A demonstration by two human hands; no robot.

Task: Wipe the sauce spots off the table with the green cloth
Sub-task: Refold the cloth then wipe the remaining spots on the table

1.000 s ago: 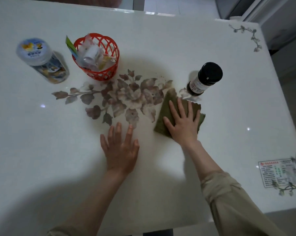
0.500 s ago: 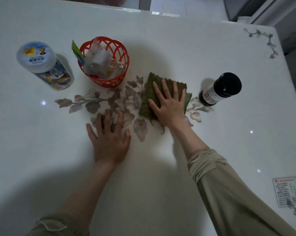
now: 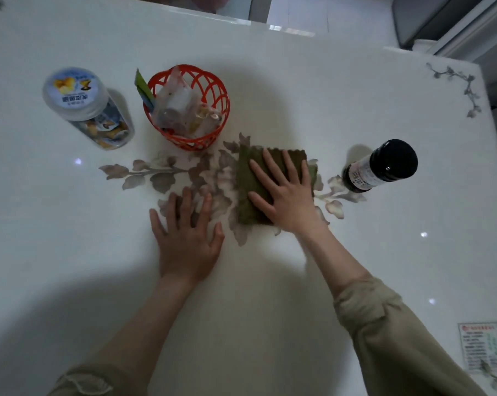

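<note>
Cloth (image 3: 248,181) green, folded, lies flat mid-table on the printed flower pattern (image 3: 213,178), pinned under the right hand (image 3: 287,195). Table (image 3: 341,110) white, glossy. Far edge runs along the top of view, right edge slants down past the corner vine print (image 3: 458,84); near edge out of frame. Open room: wide bare stretch behind the cloth up to the far edge, big bare area at left front, bare surface between the arms and toward the person. Tighter at the sides: red basket (image 3: 188,110) just beyond the cloth's far-left corner, not touching; dark bottle (image 3: 381,167) to the right, near but apart from the cloth. Jar (image 3: 87,107) with white lid sits left of the basket, well apart from the cloth. Sticker (image 3: 487,350) at the front right corner.

Right hand flat, fingers (image 3: 273,167) spread wide, palm down pressing the cloth, not gripping; fingertips stop short of the cloth's far edge. Left hand (image 3: 188,238) flat too, fingers spread, palm on bare table just left of the cloth, touching nothing else, fingertips over the flower print. Beige sleeve (image 3: 398,338) rolled back on the right forearm. Sauce spots: cannot tell them apart from the print.
</note>
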